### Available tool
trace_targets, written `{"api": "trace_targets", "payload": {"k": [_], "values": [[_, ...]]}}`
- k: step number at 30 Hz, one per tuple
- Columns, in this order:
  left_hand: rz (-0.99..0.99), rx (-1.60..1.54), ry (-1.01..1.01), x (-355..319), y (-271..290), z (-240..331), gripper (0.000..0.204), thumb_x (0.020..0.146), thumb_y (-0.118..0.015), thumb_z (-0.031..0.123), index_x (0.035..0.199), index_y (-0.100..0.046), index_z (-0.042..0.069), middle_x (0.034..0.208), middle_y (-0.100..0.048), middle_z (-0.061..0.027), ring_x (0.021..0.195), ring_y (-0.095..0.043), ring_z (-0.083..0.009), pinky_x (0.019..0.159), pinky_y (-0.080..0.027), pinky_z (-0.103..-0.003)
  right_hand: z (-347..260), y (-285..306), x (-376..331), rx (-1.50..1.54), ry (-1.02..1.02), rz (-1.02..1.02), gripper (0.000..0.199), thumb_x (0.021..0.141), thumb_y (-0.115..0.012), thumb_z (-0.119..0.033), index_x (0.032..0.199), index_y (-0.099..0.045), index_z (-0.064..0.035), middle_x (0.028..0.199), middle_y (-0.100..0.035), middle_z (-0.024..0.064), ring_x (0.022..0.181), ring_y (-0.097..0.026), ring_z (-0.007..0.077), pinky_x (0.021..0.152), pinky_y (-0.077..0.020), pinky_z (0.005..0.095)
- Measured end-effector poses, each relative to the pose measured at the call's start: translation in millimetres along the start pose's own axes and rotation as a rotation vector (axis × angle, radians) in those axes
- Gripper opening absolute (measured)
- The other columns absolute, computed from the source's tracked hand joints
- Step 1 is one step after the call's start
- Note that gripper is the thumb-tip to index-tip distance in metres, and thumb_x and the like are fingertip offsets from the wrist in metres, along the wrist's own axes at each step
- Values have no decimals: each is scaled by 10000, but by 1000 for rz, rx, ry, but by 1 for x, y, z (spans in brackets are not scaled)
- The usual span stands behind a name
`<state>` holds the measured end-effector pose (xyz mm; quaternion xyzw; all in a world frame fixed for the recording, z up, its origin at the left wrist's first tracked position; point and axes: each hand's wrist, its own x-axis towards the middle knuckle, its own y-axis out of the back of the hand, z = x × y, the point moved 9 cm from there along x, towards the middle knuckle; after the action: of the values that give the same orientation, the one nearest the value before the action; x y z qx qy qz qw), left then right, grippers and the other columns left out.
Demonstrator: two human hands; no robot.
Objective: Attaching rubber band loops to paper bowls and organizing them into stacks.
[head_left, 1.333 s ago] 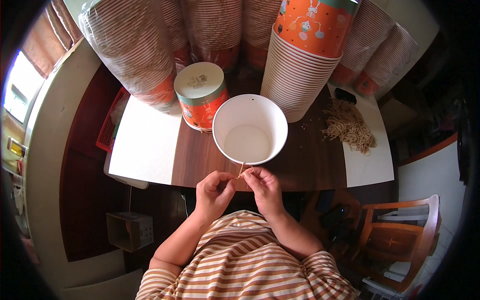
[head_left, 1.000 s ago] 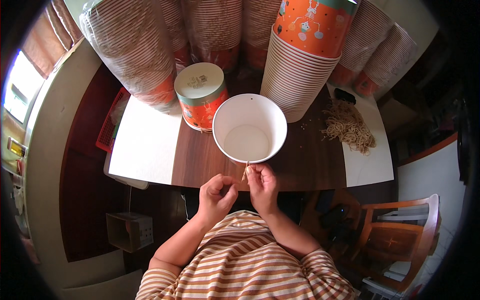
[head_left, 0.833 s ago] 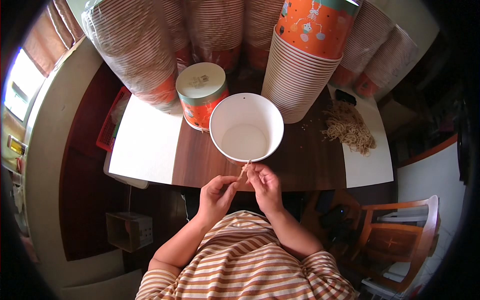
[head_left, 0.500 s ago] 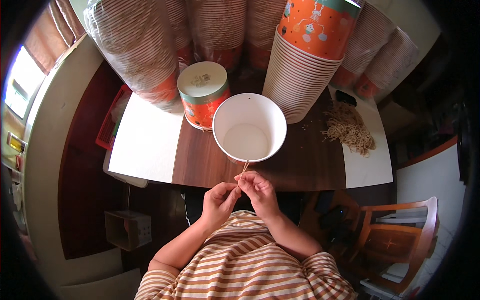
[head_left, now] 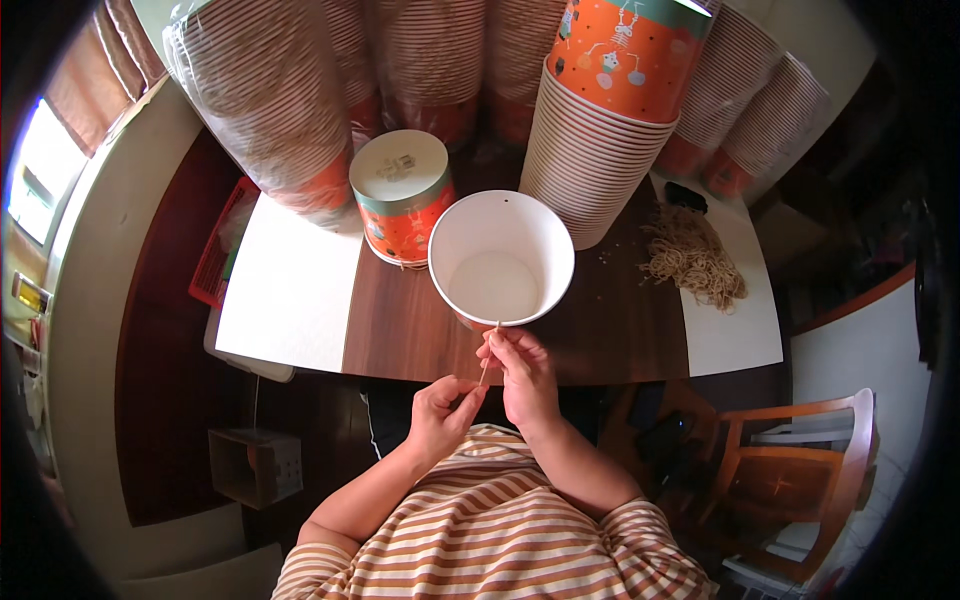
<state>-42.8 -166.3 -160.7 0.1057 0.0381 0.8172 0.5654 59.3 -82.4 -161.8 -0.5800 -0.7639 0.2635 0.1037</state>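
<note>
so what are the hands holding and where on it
Both hands pinch a thin tan string at the near rim of the white cup: right hand at its upper part, left hand at the lower end.

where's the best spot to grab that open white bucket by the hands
Probably the near rim of the white bucket, coming from the person's side with thumb outside and fingers inside. It stands upright, mouth open, and that edge is the nearest bare part. The far side is crowded by the stack of tubs and the upturned orange tub. The string hangs at that rim, so grip beside it.

The string's lower end is hidden between the hands.
</note>
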Motion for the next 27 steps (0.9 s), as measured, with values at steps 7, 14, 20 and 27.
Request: {"api": "trace_targets", "payload": {"k": [7,14,20,27], "values": [[-31,25,-5,-2,-4,-5,89,818,-675,85,808,-659,-1,590,-524,-71,512,-485,-131,479,-373,-268,-4,-6,4,-32,3,9,151,891,-613,-160,900,-634,-11,692,-625,33,555,-537,83,548,-437,222],[-58,37,-3,-3,-7,1,92,820,-672,83,796,-656,-5,597,-541,-78,509,-500,-137,486,-389,-271,-11,-8,4,-78,-4,45,182,899,-612,-207,865,-635,-30,589,-571,4,507,-497,54,497,-390,201],[-110,-12,30,-3,-11,3,98,851,-652,93,855,-663,-4,643,-580,-48,552,-505,-87,505,-403,-242,-13,-5,4,-124,36,35,155,896,-617,-188,857,-629,-38,596,-553,-11,508,-479,46,493,-370,192],[-442,-302,544,-43,-13,-54,293,917,-589,175,1136,-596,-20,888,-622,-5,783,-533,-48,700,-458,-201,-45,35,11,-204,204,184,126,876,-642,-153,804,-609,-56,566,-522,-21,512,-459,46,501,-355,187]]}}
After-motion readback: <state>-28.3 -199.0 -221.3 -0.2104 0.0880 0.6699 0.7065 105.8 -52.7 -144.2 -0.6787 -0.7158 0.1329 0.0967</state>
